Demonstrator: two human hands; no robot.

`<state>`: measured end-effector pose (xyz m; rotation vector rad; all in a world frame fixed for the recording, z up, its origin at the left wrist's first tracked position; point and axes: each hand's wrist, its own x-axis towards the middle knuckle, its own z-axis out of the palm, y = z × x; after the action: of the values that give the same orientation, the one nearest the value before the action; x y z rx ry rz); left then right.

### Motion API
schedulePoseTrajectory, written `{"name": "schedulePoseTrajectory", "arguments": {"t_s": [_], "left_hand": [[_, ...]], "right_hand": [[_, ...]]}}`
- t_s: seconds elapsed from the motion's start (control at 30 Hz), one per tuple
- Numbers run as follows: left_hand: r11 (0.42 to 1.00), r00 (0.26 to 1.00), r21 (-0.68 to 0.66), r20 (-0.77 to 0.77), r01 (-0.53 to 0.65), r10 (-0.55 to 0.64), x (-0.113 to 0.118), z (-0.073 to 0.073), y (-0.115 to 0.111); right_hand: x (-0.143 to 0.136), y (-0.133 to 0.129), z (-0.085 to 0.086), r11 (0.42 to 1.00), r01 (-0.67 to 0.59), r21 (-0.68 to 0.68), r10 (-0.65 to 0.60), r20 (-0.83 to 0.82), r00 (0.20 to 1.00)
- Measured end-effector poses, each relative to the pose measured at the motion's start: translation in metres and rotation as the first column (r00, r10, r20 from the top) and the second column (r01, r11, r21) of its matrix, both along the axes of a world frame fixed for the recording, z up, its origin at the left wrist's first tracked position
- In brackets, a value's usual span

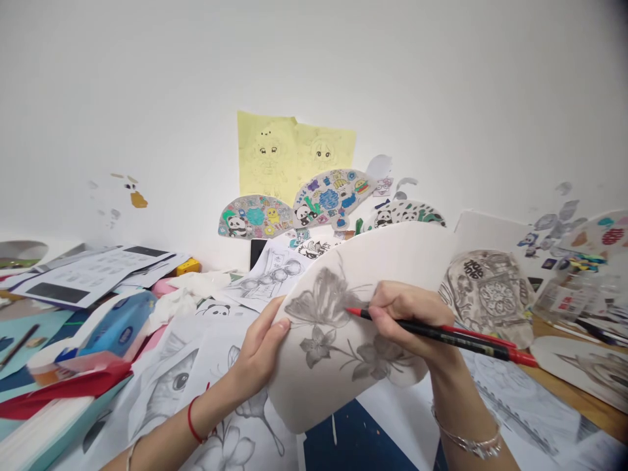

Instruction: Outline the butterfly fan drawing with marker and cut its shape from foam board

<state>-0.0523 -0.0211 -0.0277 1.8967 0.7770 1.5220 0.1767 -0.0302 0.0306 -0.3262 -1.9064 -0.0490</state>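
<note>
A white fan-shaped board [314, 392] is held up, tilted, with a grey butterfly and flowers drawn on it. My left hand [262, 343] grips its left edge, thumb on the front, fingers mostly hidden behind. My right hand [412, 317] is closed around a black brush pen [456, 340] with a red tip section, and its tip meets the board at the butterfly's right wing. A second, red pen shaft [483, 335] runs alongside, also in my right hand. Beneath the board lie pencil drawings of a butterfly and flowers [228, 445].
Decorated fans [255, 216] and yellow sketches [269, 157] stand against the wall. Papers [88, 275], a blue packet [118, 327] and a red item [73, 386] crowd the left. A painted board [490, 297], clear plastic containers [564, 294] and another fan [583, 366] occupy the right.
</note>
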Motion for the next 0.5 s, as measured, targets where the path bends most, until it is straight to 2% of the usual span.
{"name": "schedulePoseTrajectory", "arguments": {"t_s": [0.17, 0.5], "left_hand": [[1.000, 1.000, -0.004, 0.020, -0.022, 0.022, 0.0003, -0.0014, 0.0012], [0.998, 0.998, 0.003, 0.034, -0.056, 0.056, -0.0008, -0.0012, 0.0003]], "right_hand": [[0.0004, -0.0005, -0.0015, 0.999, 0.008, -0.048, -0.009, -0.018, 1.000], [0.0042, -0.0034, 0.0027, 1.000, 0.008, -0.006, -0.008, -0.043, 0.999]]}}
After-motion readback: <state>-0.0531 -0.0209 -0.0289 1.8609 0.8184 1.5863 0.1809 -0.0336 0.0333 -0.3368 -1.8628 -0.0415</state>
